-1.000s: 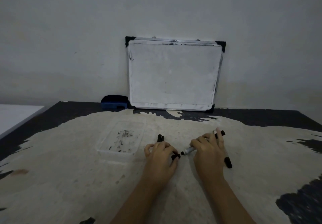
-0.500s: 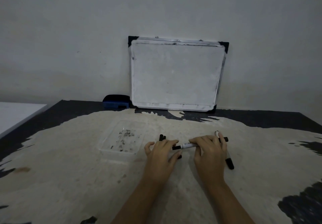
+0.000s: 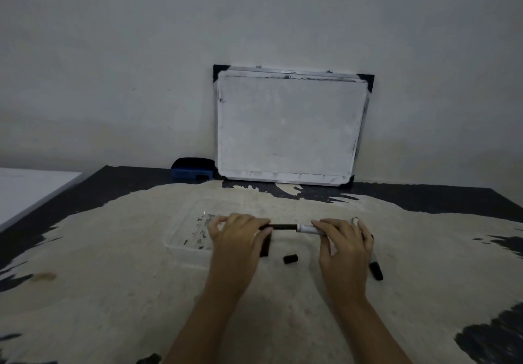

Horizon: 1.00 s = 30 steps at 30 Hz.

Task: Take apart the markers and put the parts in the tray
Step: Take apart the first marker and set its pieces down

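Observation:
My right hand (image 3: 343,243) grips the white barrel (image 3: 307,228) of a marker, held level above the table. My left hand (image 3: 239,235) pinches the end of a thin black inner rod (image 3: 283,226) that sticks out of the barrel's left end. A small black cap piece (image 3: 291,259) lies on the table below the gap between my hands. Two black pieces (image 3: 266,246) lie partly under my left hand. Another marker (image 3: 375,267) lies on the table behind my right hand. The clear plastic tray (image 3: 181,233), with dark smudges on its bottom, sits to the left of my left hand.
A small whiteboard (image 3: 290,126) leans on the wall at the back of the table. A blue eraser (image 3: 192,169) lies to the left of the whiteboard. A white surface (image 3: 28,188) adjoins the table at the left edge.
My hands have lifted and turned the marker level, then drawn apart, and the black rod now shows between them. The black cap piece now lies loose on the table.

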Each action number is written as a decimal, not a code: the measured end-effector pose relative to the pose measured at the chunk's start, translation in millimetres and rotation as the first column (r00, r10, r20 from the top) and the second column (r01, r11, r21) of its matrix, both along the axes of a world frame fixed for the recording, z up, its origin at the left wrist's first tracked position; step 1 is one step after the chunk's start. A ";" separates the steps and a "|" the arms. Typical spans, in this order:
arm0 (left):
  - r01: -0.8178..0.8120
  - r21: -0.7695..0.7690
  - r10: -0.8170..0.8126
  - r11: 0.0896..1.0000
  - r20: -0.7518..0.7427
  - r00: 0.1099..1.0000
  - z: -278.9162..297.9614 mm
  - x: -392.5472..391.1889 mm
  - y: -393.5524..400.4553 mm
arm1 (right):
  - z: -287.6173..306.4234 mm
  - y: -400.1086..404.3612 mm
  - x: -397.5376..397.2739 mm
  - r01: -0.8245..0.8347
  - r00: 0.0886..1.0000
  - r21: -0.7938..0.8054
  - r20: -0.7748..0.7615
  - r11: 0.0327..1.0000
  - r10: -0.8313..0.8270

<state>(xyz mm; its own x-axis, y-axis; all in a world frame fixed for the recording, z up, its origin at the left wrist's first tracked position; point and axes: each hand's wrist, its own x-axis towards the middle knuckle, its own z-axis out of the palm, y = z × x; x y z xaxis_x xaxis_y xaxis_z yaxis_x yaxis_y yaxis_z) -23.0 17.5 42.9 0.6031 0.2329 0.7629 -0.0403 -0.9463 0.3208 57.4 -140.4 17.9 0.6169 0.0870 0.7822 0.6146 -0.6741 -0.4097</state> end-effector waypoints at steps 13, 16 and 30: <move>-0.552 -0.148 0.464 0.820 -0.393 0.794 3.4 -17.1 41.9 | 0.3 1.3 -2.3 0.004 1.000 -0.026 -0.023 1.000 -0.005; -0.551 -0.148 0.473 0.821 -0.362 0.803 2.0 -15.5 41.2 | 3.2 0.9 -4.6 -0.004 1.000 -0.017 -0.019 1.000 0.003; 0.281 -0.855 -0.383 0.435 0.107 0.918 10.9 -2.9 -41.4 | 17.2 22.1 -41.2 -0.230 0.973 0.108 0.041 0.967 0.227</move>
<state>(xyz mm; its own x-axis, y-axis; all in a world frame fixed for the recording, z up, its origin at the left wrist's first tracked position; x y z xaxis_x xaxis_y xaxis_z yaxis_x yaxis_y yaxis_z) -25.9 -23.9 53.8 0.8334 0.4920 0.2518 -0.2128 -0.1348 0.9677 16.3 -118.3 35.1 0.5686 0.1343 0.8116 0.7591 -0.4658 -0.4547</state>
